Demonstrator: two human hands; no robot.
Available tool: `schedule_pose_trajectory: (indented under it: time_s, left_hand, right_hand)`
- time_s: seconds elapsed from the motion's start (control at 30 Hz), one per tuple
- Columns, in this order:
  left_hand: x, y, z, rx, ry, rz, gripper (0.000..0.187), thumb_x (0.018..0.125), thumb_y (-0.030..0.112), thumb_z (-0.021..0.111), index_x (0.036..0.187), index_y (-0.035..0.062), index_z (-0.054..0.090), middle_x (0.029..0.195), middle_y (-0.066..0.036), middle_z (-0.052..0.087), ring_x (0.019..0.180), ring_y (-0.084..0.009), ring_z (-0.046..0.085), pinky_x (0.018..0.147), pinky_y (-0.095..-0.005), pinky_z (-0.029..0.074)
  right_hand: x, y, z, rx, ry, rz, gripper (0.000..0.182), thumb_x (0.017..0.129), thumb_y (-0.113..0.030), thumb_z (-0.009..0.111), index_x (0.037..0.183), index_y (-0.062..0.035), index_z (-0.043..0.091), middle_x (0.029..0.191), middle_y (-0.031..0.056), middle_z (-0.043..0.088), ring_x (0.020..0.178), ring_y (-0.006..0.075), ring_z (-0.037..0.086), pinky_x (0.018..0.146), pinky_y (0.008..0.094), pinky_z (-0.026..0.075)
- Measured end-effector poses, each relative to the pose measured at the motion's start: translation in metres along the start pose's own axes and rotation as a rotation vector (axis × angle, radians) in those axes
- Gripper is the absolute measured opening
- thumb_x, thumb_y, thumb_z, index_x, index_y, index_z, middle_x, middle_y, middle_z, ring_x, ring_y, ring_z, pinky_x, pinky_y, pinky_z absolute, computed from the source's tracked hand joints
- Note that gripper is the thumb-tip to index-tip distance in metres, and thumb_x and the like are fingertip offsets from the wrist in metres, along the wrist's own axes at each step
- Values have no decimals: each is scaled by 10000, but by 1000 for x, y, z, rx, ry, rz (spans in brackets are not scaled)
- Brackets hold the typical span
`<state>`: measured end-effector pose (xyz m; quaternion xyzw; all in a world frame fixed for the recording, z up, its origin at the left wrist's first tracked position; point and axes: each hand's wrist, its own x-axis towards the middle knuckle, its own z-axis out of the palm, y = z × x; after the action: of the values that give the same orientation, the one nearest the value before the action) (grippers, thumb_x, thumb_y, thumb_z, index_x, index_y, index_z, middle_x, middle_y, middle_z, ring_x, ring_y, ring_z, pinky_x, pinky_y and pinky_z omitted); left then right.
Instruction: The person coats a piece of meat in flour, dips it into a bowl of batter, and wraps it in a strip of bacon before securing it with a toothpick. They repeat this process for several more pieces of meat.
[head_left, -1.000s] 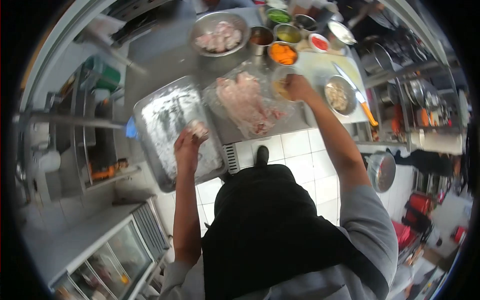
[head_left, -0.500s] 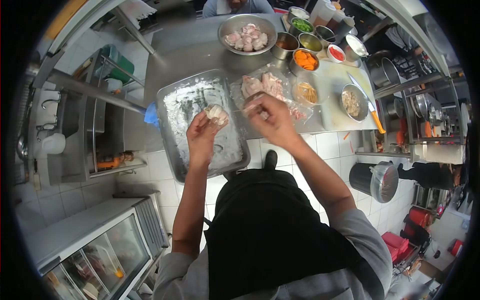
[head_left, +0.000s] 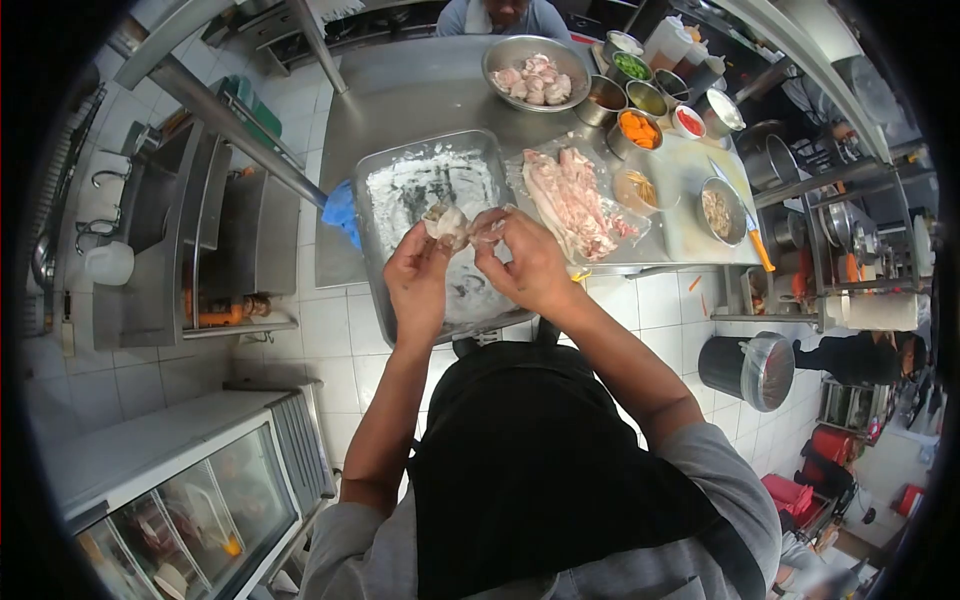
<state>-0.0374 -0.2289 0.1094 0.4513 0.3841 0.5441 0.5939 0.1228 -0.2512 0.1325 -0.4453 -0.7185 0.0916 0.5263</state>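
My left hand (head_left: 417,280) holds a small, pale piece of raw meat (head_left: 446,225) dusted with white powder, between thumb and fingertips. Close on its right, my right hand (head_left: 530,262) pinches at the same piece's pinkish end; exactly what lies between those fingertips is blurred. Both hands are above a grey tray (head_left: 430,143) spread with white powder. To the right, flattened raw meat (head_left: 570,205) lies on a clear plastic sheet, beside a clear tub of toothpicks (head_left: 640,187). A steel bowl (head_left: 497,62) at the back contains several rounded meat pieces.
On a cutting board (head_left: 685,235) at right are a small steel bowl (head_left: 722,212) and an orange-handled knife (head_left: 760,245). Containers of carrots (head_left: 638,129), green pieces (head_left: 631,66) and sauces stand behind. A blue cloth (head_left: 342,212) hangs at the left. Another person (head_left: 455,20) is across the table.
My right hand has moved left and now meets the meat piece in my left hand. The view has shifted, so the table appears farther right.
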Motion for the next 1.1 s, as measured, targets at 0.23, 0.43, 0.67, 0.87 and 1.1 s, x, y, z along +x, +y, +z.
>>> schedule_pose_trajectory:
  time_s: [0.23,0.43,0.67,0.87,1.1]
  left_hand:
    - [-5,-3,-14,56,-4,44,277,954,-26,587,1227,-74,608,1115,-83,693,970,-102,631,854,-237,481]
    - [-12,-5,-12,189,15,83,263,940,-49,606,1202,-72,620,1010,-67,695,886,-80,618,784,-232,495]
    - [-8,5,-7,198,2,117,387,916,-72,606,1299,-11,593,1057,-63,702,888,-67,617,727,-203,481]
    - [-4,8,1,236,-81,122,414,897,-88,610,1302,-5,595,1087,-91,700,907,-82,631,725,-208,494]
    - [-6,7,11,283,-67,95,369,891,-102,611,1253,-28,618,1057,-81,700,872,-63,619,717,-189,484]
  right_hand:
    - [-9,-3,19,-38,-31,-15,201,763,-6,710,906,2,570,987,182,654,842,370,649,710,426,537]
    - [-11,-4,26,-50,-35,55,185,777,6,705,922,3,590,964,177,654,832,363,653,707,414,535]
    - [-7,-9,13,28,-15,149,137,810,22,696,902,0,597,965,175,668,848,342,672,733,387,540]
    - [-10,-2,3,69,27,117,149,824,4,676,949,20,596,959,187,627,834,381,636,703,419,514]
    - [-9,-6,-13,15,5,130,136,833,21,670,950,17,602,974,181,632,850,382,639,720,421,520]
